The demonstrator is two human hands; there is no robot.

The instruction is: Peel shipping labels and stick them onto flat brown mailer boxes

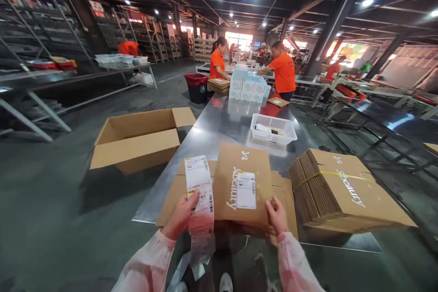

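My left hand is closed on a long strip of shipping labels that hangs down past the table's near edge. My right hand grips the near right corner of a flat brown cardboard mailer printed "Beauty", which has a white label stuck on its top. The mailer lies on more flat cardboard on a shiny metal table.
A strapped bundle of flat "Beauty" boxes sits right of my hands. Beyond are a white plastic basket and stacked pale blue boxes. An open carton stands on the floor at left. Two people in orange shirts work at the far end.
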